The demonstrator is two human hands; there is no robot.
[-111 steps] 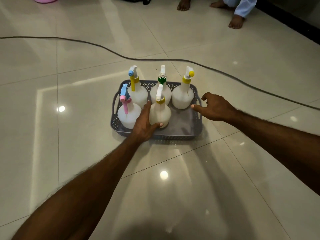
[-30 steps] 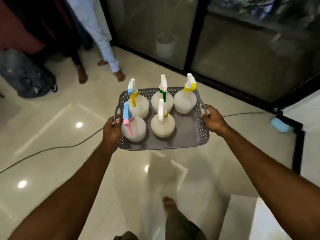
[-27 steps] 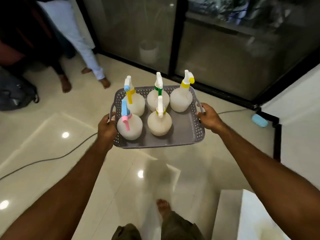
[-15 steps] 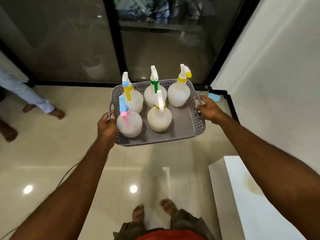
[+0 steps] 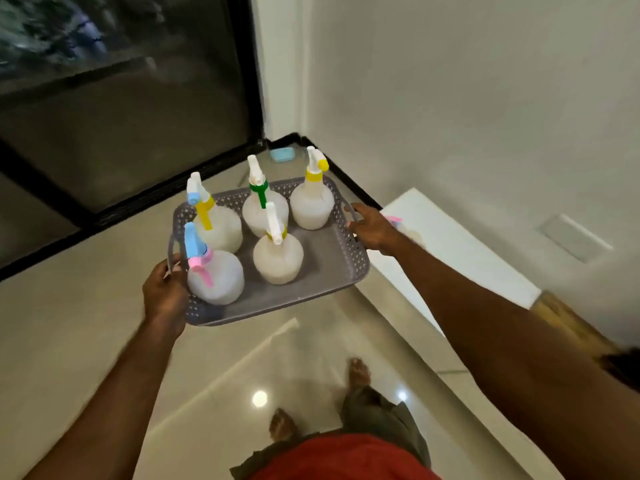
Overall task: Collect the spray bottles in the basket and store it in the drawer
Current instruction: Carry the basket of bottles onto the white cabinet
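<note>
A grey perforated basket (image 5: 332, 268) hangs in the air in front of me, carried level above the tiled floor. Several white spray bottles stand upright in it: one with a blue and pink trigger (image 5: 214, 275) at the front left, one with a yellow collar (image 5: 278, 261) at the front middle, and three along the back, among them a green-collared one (image 5: 265, 211). My left hand (image 5: 164, 296) grips the basket's left handle. My right hand (image 5: 372, 226) grips the right handle. No drawer front is visible.
A white low cabinet top (image 5: 450, 244) runs along the wall to the right, just beyond the basket. A dark glass door with a black frame (image 5: 249, 81) fills the upper left. A small blue object (image 5: 282, 154) lies in the floor corner. My bare feet (image 5: 358, 372) stand below.
The basket went from resting on the floor to being carried by both handles. I have turned right with it, and the white cabinet and wall have come closer.
</note>
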